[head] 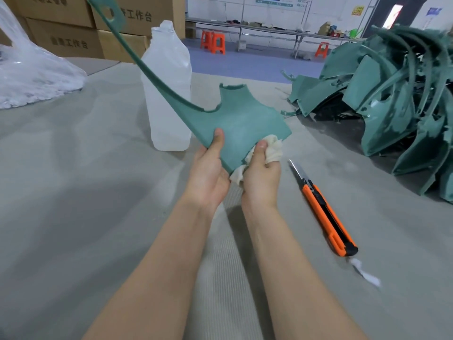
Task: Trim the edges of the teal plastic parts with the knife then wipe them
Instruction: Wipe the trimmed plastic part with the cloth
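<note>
White scrap [365, 273] lies on the table [98, 192], nearer than the right hand [261, 173] and to its right. Orange knife [328, 212] lies just right of that hand, blade extended, untouched. Left hand [208, 168] grips the teal part [245, 121] at its lower edge, thumb on top. The right hand pinches a white cloth [274, 148] against the same edge. The part is held off the table between both hands. Beyond the left hand: clear bottle [169, 94]. Far right: pile of teal parts [392, 106].
</note>
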`<state>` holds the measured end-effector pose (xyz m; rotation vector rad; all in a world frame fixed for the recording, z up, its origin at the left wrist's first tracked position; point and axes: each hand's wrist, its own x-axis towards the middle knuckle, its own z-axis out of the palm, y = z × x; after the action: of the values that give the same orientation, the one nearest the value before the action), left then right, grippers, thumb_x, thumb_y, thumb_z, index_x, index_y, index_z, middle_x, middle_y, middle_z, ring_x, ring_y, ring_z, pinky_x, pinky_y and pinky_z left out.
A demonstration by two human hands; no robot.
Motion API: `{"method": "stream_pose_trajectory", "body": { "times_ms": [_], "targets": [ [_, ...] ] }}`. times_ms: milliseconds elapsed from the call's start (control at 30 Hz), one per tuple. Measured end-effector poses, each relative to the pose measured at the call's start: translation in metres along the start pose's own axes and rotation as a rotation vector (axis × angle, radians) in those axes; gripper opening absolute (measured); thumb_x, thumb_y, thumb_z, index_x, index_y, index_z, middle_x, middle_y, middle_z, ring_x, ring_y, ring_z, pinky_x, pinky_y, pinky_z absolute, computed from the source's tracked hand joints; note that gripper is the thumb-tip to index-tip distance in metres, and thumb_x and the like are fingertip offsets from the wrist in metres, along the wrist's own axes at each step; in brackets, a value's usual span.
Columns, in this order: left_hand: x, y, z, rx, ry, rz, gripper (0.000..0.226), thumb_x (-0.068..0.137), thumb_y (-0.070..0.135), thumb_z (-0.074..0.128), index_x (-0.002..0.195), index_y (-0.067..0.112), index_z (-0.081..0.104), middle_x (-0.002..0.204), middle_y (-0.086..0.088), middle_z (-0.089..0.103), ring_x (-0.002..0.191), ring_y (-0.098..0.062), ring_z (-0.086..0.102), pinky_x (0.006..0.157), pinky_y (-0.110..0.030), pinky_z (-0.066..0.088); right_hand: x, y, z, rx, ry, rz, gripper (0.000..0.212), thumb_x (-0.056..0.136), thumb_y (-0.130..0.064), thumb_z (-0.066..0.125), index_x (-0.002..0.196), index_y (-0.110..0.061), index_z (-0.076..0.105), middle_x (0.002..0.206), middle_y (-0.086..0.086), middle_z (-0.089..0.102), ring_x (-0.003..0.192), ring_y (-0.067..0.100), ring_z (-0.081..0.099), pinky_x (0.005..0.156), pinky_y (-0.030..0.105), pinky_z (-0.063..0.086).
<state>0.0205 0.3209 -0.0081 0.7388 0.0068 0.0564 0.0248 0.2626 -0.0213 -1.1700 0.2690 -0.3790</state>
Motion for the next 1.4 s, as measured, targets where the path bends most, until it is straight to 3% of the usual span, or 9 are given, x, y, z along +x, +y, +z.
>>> {"method": "stream_pose_trajectory", "body": {
  "times_ms": [100, 267, 433, 567, 733, 900, 1033, 1167, 1400],
  "targets": [
    [0.000, 0.000, 0.000, 0.031, -0.065, -0.037, 0.031, 0.103, 0.022, 0.038, 0.123, 0.006, 0.055, 0.124, -0.013, 0.064, 0.110, -0.025, 0.065, 0.089, -0.035, 0.055, 0.007, -0.008, -0.009, 0.044, 0.077, -0.007, 0.028, 0.101, -0.033, 0.046, 0.104, -0.013, 0.064, 0.098, 0.004, 0.072, 0.095, 0.022, 0.068, 0.094, 0.046, 0.052],
    [-0.002, -0.003, 0.001, 0.072, -0.081, -0.107, 0.021, 0.100, 0.017, 0.045, 0.107, 0.008, 0.062, 0.100, 0.002, 0.073, 0.087, -0.012, 0.071, 0.074, -0.026, 0.058, 0.029, -0.016, -0.027, 0.061, 0.200, -0.003, 0.034, 0.102, -0.039, 0.041, 0.091, -0.015, 0.063, 0.092, 0.002, 0.070, 0.090, 0.021, 0.068, 0.084, 0.037, 0.056],
    [-0.001, 0.001, -0.001, 0.046, 0.005, -0.136, 0.023, 0.099, 0.014, 0.047, 0.115, 0.005, 0.060, 0.112, -0.001, 0.068, 0.085, -0.012, 0.071, 0.072, -0.027, 0.059, 0.036, -0.014, -0.035, 0.033, 0.223, -0.013, 0.047, 0.102, -0.046, 0.037, 0.068, -0.020, 0.055, 0.057, -0.012, 0.061, 0.055, 0.005, 0.061, 0.059, 0.024, 0.052],
    [0.000, 0.009, 0.000, -0.057, 0.064, -0.086, 0.027, 0.100, 0.018, 0.046, 0.122, 0.008, 0.058, 0.124, -0.010, 0.064, 0.105, -0.020, 0.066, 0.086, -0.036, 0.056, 0.042, -0.019, -0.044, 0.296, 0.240, 0.105, 0.044, 0.102, -0.044, 0.038, 0.077, -0.013, 0.056, 0.055, -0.004, 0.061, 0.052, 0.009, 0.058, 0.052, 0.024, 0.049],
    [0.004, 0.018, -0.003, -0.210, 0.146, 0.030, 0.025, 0.100, 0.020, 0.046, 0.117, 0.007, 0.060, 0.125, -0.011, 0.064, 0.105, -0.019, 0.065, 0.095, -0.041, 0.051, 0.022, -0.027, -0.037, 0.261, -0.011, 0.248, 0.038, 0.100, -0.039, 0.047, 0.078, -0.010, 0.058, 0.057, 0.000, 0.062, 0.048, 0.010, 0.060, 0.050, 0.025, 0.050],
    [0.004, 0.018, -0.007, -0.257, 0.182, -0.069, 0.036, 0.100, 0.031, 0.046, 0.122, 0.005, 0.058, 0.105, -0.010, 0.070, 0.078, -0.021, 0.071, 0.065, -0.032, 0.059, -0.015, -0.013, -0.001, 0.136, -0.386, 0.202, 0.018, 0.101, -0.014, 0.047, 0.097, -0.012, 0.064, 0.099, 0.005, 0.073, 0.095, 0.022, 0.069, 0.089, 0.032, 0.055],
    [0.004, 0.017, -0.011, -0.236, 0.154, -0.081, 0.025, 0.100, 0.024, 0.046, 0.106, 0.005, 0.062, 0.087, -0.010, 0.074, 0.074, -0.019, 0.072, 0.064, -0.031, 0.060, -0.018, -0.016, 0.002, 0.246, -0.290, 0.130, 0.018, 0.100, -0.010, 0.049, 0.092, -0.013, 0.065, 0.092, 0.004, 0.073, 0.089, 0.021, 0.069, 0.089, 0.036, 0.055],
    [-0.001, 0.004, -0.001, -0.178, 0.140, -0.063, 0.027, 0.099, 0.013, 0.047, 0.122, 0.005, 0.058, 0.119, -0.012, 0.066, 0.093, -0.014, 0.069, 0.078, -0.031, 0.058, 0.003, -0.033, -0.016, 0.367, -0.179, 0.100, 0.019, 0.100, -0.012, 0.049, 0.091, -0.015, 0.065, 0.084, 0.000, 0.073, 0.082, 0.016, 0.070, 0.091, 0.042, 0.054],
    [-0.004, -0.004, 0.001, -0.040, 0.122, -0.121, 0.019, 0.097, 0.011, 0.051, 0.112, 0.009, 0.063, 0.114, -0.006, 0.069, 0.093, -0.015, 0.069, 0.084, -0.031, 0.057, 0.028, -0.046, -0.042, 0.471, 0.031, 0.178, 0.015, 0.099, -0.014, 0.052, 0.089, -0.010, 0.063, 0.082, 0.004, 0.069, 0.077, 0.018, 0.067, 0.086, 0.039, 0.056]
  ]
}}
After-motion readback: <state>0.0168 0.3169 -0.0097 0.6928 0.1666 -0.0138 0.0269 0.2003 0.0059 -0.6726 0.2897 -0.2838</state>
